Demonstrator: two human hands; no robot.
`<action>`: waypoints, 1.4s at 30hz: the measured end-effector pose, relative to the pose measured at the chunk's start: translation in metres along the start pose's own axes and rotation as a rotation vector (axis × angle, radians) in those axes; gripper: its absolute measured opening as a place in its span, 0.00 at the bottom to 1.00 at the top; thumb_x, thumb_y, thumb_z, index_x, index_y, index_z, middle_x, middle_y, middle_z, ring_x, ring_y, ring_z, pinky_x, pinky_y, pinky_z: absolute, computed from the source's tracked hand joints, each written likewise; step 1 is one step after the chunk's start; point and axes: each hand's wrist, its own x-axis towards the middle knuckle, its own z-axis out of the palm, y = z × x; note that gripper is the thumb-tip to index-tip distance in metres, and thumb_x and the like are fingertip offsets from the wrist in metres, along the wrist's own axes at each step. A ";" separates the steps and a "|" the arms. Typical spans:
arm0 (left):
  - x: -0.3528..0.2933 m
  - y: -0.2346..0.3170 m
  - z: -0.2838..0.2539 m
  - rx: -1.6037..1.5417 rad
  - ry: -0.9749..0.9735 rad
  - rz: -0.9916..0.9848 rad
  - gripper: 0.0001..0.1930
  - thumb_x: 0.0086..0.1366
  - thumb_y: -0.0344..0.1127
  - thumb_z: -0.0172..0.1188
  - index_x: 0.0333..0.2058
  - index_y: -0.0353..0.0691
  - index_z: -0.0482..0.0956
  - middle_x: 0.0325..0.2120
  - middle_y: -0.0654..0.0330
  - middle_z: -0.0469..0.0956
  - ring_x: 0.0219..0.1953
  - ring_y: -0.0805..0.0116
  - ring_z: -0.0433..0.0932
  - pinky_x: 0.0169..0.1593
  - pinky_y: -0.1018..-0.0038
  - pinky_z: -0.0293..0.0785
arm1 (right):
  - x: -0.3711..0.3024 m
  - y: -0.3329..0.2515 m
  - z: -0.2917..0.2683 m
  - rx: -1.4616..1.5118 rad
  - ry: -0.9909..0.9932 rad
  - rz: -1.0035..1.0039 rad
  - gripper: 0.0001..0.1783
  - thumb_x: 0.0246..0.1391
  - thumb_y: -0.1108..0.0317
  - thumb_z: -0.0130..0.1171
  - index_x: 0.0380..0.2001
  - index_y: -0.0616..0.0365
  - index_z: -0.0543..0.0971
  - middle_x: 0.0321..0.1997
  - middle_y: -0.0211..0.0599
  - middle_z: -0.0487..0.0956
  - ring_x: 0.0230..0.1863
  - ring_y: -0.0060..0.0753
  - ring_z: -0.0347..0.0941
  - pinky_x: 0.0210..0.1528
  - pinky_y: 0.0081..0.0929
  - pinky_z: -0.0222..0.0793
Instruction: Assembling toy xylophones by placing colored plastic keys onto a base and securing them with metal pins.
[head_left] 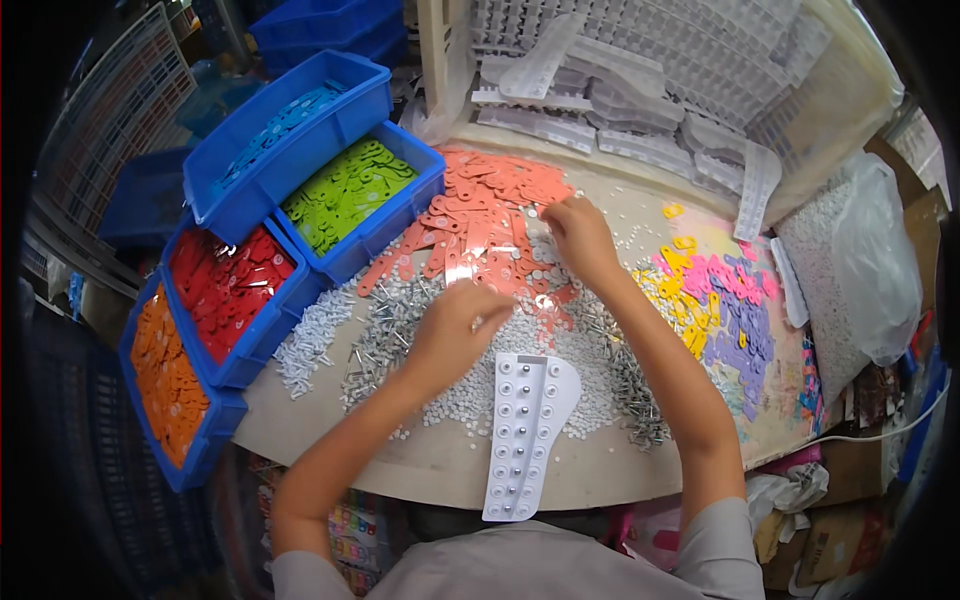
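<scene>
My left hand (462,328) is over the small white round beads (455,385), its fingers and thumb drawn together; anything pinched there is too small to make out. Farther off, my right hand (583,238) bends its fingers down at the right edge of a pile of flat coral plastic strips (480,215). What its fingertips hold, if anything, is hidden. A white plastic jig (522,435) lies between my forearms at the near table edge. White rings sit along both its sides, and silver pins or balls run down its middle groove.
Blue bins (350,235) at left hold green, red, orange and blue pieces. Metal pins (385,325) and white pegs (310,340) lie loose. Yellow, pink and purple pieces (740,345) are scattered at right. White jigs (640,90) fill a crate behind; a plastic bag (850,270) stands right.
</scene>
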 end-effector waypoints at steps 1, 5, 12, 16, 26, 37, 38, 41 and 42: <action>-0.012 0.008 -0.001 0.000 -0.004 0.005 0.07 0.61 0.29 0.66 0.39 0.36 0.85 0.32 0.56 0.83 0.33 0.63 0.78 0.41 0.69 0.74 | 0.009 0.009 0.009 -0.051 -0.025 0.011 0.04 0.52 0.72 0.61 0.31 0.59 0.82 0.32 0.45 0.79 0.41 0.53 0.75 0.44 0.46 0.71; -0.056 0.029 -0.016 -0.029 -0.075 -0.116 0.06 0.60 0.27 0.67 0.36 0.36 0.85 0.31 0.58 0.83 0.33 0.64 0.78 0.41 0.70 0.74 | 0.030 0.028 0.044 -0.170 -0.116 0.022 0.05 0.49 0.74 0.62 0.31 0.58 0.83 0.31 0.45 0.79 0.41 0.53 0.75 0.44 0.46 0.71; -0.065 0.027 -0.020 -0.135 -0.076 -0.248 0.04 0.60 0.28 0.66 0.34 0.35 0.85 0.31 0.59 0.81 0.36 0.64 0.77 0.47 0.68 0.71 | 0.019 0.022 0.031 -0.172 -0.055 0.016 0.06 0.49 0.74 0.62 0.33 0.60 0.79 0.31 0.45 0.79 0.39 0.51 0.76 0.43 0.44 0.72; -0.065 0.024 -0.010 -0.172 -0.111 -0.192 0.05 0.59 0.27 0.67 0.34 0.36 0.85 0.32 0.59 0.80 0.39 0.64 0.77 0.48 0.68 0.70 | -0.010 -0.028 -0.013 0.369 -0.092 0.322 0.06 0.57 0.71 0.63 0.35 0.62 0.78 0.33 0.41 0.81 0.36 0.35 0.77 0.39 0.33 0.70; -0.067 0.026 0.013 -0.149 -0.182 -0.263 0.05 0.58 0.29 0.67 0.34 0.36 0.84 0.30 0.60 0.79 0.36 0.64 0.77 0.42 0.71 0.73 | -0.143 -0.114 -0.098 0.527 -0.461 0.464 0.05 0.55 0.72 0.62 0.35 0.59 0.81 0.36 0.36 0.80 0.41 0.37 0.73 0.45 0.31 0.69; -0.075 0.020 0.020 0.199 -0.044 0.074 0.06 0.58 0.31 0.69 0.32 0.37 0.83 0.26 0.60 0.76 0.31 0.62 0.75 0.35 0.68 0.71 | -0.176 -0.122 -0.068 0.188 -0.167 0.201 0.07 0.52 0.75 0.65 0.36 0.61 0.80 0.36 0.41 0.76 0.39 0.43 0.72 0.42 0.34 0.68; -0.076 0.021 0.022 0.197 -0.046 0.076 0.06 0.58 0.31 0.69 0.32 0.37 0.83 0.26 0.60 0.76 0.31 0.62 0.75 0.35 0.68 0.71 | -0.179 -0.125 -0.065 0.122 -0.084 0.136 0.07 0.52 0.76 0.65 0.36 0.61 0.80 0.36 0.40 0.76 0.39 0.45 0.72 0.41 0.35 0.68; -0.076 0.024 0.021 0.238 -0.005 0.109 0.05 0.57 0.32 0.70 0.29 0.39 0.83 0.23 0.60 0.74 0.31 0.60 0.74 0.34 0.66 0.69 | -0.181 -0.132 -0.062 0.014 -0.056 0.099 0.09 0.50 0.78 0.65 0.36 0.59 0.81 0.36 0.39 0.76 0.39 0.45 0.72 0.40 0.36 0.68; -0.073 0.026 0.019 0.157 -0.025 0.048 0.06 0.57 0.33 0.70 0.28 0.38 0.83 0.23 0.60 0.74 0.30 0.59 0.74 0.34 0.65 0.69 | -0.181 -0.132 -0.064 0.015 -0.054 0.100 0.09 0.50 0.78 0.65 0.36 0.59 0.81 0.36 0.39 0.76 0.39 0.45 0.72 0.40 0.36 0.68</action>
